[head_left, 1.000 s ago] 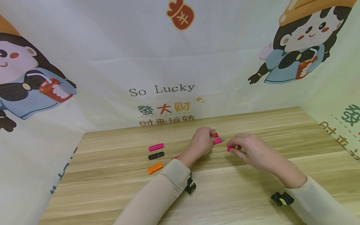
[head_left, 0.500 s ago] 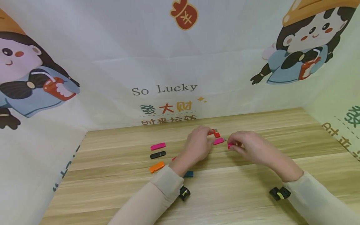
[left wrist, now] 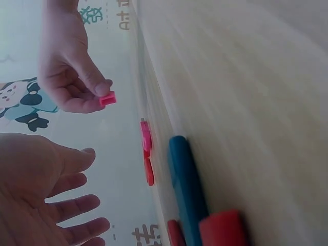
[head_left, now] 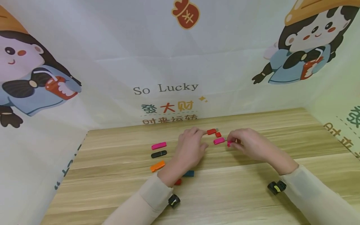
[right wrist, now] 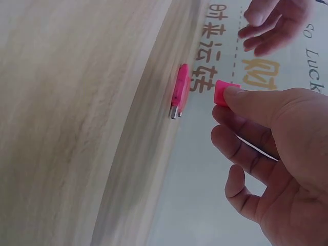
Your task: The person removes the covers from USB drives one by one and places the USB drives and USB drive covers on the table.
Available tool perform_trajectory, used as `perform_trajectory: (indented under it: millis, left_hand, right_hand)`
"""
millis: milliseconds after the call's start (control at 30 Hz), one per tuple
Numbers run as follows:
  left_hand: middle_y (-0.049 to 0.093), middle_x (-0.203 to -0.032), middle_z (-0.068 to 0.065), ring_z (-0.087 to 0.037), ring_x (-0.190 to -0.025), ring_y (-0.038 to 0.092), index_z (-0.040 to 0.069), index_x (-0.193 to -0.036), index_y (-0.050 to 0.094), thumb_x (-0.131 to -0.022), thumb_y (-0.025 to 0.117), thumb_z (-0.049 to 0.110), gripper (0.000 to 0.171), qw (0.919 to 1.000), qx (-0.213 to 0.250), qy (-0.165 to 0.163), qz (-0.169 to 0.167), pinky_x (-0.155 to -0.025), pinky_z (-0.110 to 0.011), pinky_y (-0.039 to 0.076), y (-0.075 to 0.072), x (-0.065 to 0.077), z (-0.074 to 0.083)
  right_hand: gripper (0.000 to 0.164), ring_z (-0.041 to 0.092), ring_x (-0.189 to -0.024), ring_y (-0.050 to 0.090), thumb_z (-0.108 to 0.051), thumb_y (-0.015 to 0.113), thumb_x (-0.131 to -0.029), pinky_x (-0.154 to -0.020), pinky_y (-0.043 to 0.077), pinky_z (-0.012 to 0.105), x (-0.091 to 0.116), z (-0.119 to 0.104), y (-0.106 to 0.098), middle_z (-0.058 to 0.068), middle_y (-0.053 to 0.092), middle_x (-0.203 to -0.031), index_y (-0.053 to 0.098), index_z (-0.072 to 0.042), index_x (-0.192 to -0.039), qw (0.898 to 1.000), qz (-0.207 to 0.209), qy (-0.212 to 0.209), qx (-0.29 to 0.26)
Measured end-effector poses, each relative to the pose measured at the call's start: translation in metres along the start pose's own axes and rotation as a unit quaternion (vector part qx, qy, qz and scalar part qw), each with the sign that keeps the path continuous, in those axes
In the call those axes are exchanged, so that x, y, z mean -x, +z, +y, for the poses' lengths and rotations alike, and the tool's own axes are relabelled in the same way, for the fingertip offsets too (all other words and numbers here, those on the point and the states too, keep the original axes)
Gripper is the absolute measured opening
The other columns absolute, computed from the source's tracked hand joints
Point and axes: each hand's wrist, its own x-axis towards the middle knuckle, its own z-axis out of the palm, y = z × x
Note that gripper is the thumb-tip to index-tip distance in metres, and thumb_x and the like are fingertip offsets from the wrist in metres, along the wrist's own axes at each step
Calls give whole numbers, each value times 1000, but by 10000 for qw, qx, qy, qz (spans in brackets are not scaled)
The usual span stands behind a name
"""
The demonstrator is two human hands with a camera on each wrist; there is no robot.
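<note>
My right hand (head_left: 250, 144) pinches a small pink USB stick cap (right wrist: 221, 92) between thumb and forefinger, above the table. Just left of it, the uncapped pink USB stick (head_left: 219, 141) lies with its metal plug pointing right. Behind that lies an uncapped red USB stick (head_left: 211, 132), its red cap (head_left: 218, 134) close beside it. My left hand (head_left: 189, 148) holds nothing; its fingers are loosely extended, the fingertips near the left end of the red stick. The left wrist view shows the same hand (left wrist: 36, 189) with fingers spread.
On the wooden table (head_left: 239, 193), left of my left forearm, lie a pink USB stick (head_left: 158, 146), a black one (head_left: 158, 154) and an orange one (head_left: 157, 166). A blue stick (head_left: 189, 173) and a red piece (head_left: 178, 182) are partly hidden by that arm. A printed cloth (head_left: 118, 72) stands behind.
My left hand has drawn back leftward from the pink and red USB sticks, leaving both on the table. The right hand keeps pinching the pink cap. The head view has shifted slightly.
</note>
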Motion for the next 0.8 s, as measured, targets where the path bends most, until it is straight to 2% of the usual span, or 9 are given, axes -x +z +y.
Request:
perform_trajectory:
  millis: [300,600,800]
  left_hand:
    - [54,-123,0,-26,-119,44,16,-129,58,-92,65,32,41,9995,-199,185,136,-100,-46,34,-8,21,-10]
    - [54,-120,0,-25,-115,45,18,-126,62,-87,71,29,41,9968,-330,454,564,-98,-45,35,-16,41,-25]
    - [54,-122,-1,-25,-117,44,18,-125,62,-87,72,29,41,9952,-377,479,766,-95,-46,36,-20,54,-34]
  right_hand:
    - [8,5,-72,57,-8,72,-85,-66,51,26,-8,9,7,-8,66,-84,71,-13,-91,9998,-178,46,-52]
    - [9,5,-74,58,-7,72,-85,-68,51,28,-15,19,11,-9,66,-84,72,-14,-91,9992,-382,106,-98]
    - [9,6,-78,59,-8,70,-88,-71,51,29,-18,21,13,-5,69,-89,72,-16,-92,9983,-545,127,-169]
